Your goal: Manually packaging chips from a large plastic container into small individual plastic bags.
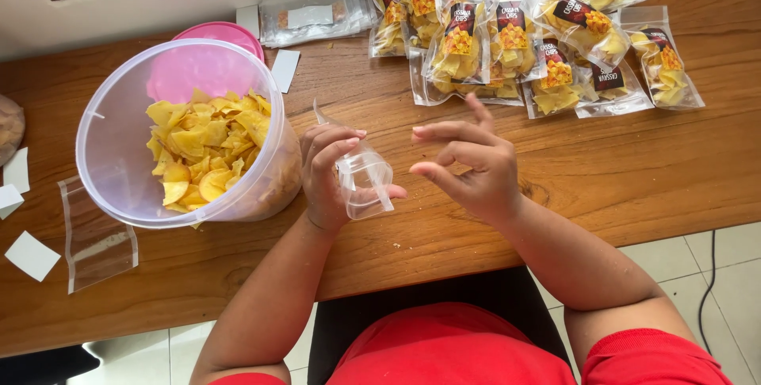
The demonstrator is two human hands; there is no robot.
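Left hand [329,175] holds clear bag [363,179] beside chip tub [119,187].

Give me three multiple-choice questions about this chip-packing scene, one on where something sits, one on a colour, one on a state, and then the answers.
1. Where is the tub of chips?
A. left of the hands
B. right of the hands
C. on the floor

2. What colour is the lid behind the tub?
A. green
B. pink
C. black

3. What is in the bag in the left hand?
A. chips
B. white cards
C. nothing

Answers: 1 A, the tub stands on the table left of both hands. 2 B, a pink rim shows behind it. 3 C, the clear bag shows nothing inside; the right hand is open beside it.
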